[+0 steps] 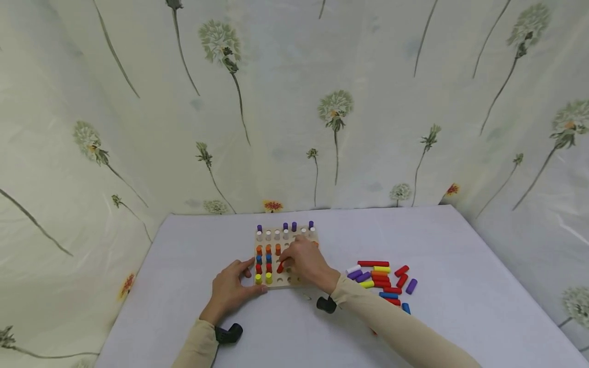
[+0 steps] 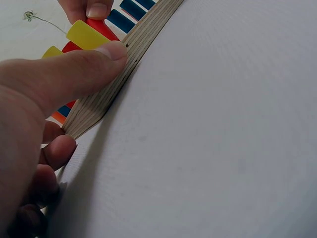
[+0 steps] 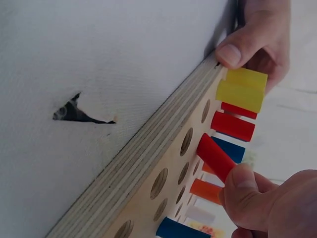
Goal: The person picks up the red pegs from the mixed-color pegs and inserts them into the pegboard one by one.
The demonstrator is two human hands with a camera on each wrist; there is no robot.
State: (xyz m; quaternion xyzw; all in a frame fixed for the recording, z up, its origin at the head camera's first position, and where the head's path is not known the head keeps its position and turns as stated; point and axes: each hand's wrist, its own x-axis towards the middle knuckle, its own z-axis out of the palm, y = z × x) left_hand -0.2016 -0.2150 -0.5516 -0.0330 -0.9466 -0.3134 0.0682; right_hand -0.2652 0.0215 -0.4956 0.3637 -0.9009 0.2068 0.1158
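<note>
A wooden pegboard (image 1: 292, 284) carries yellow, red, blue, orange, white and purple pegs in rows, with several bare holes on its right part. My left hand (image 1: 230, 285) grips the board's near left corner; in the left wrist view the thumb lies along the layered edge beside a yellow peg (image 2: 89, 34). Over the board, my right hand (image 1: 307, 259) pinches a red peg (image 3: 215, 154) between thumb and fingers. That peg is tilted, its lower end at the board's face beside the standing red peg (image 3: 233, 126). Whether its tip is inside a hole I cannot tell.
Loose pegs, red, blue, yellow, purple and white, lie in a pile (image 1: 379, 274) right of the board, partly behind the right forearm. A small tear (image 3: 74, 111) shows in the white table cover. A flower-printed curtain (image 1: 285, 153) stands behind the table.
</note>
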